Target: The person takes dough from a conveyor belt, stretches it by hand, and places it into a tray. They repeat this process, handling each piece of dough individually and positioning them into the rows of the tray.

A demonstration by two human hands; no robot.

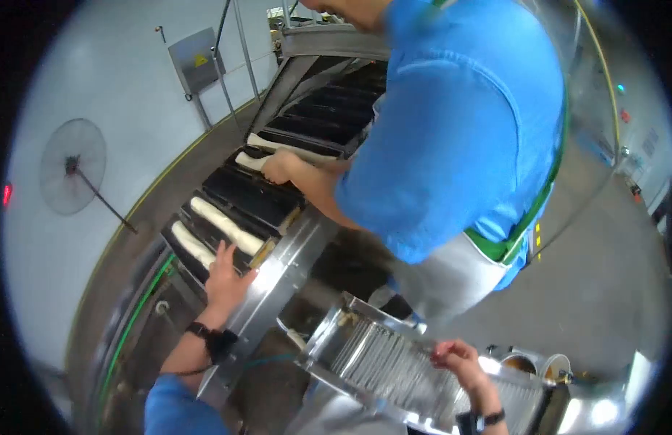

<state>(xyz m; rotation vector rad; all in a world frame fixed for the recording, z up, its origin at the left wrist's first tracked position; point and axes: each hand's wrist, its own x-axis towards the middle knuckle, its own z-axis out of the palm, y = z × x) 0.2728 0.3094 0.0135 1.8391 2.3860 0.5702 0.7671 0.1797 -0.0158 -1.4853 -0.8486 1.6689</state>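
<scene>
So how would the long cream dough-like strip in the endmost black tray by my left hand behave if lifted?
The long cream dough-like strip would probably sag, given its doughy look. Its rounded shape might roll, though the long black tray should limit that.

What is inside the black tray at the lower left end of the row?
The black tray holds one long, pale, dough-like strip. The left hand covers part of the tray's right end, so what lies there is hidden, as is the tray floor beneath the strip.
</scene>
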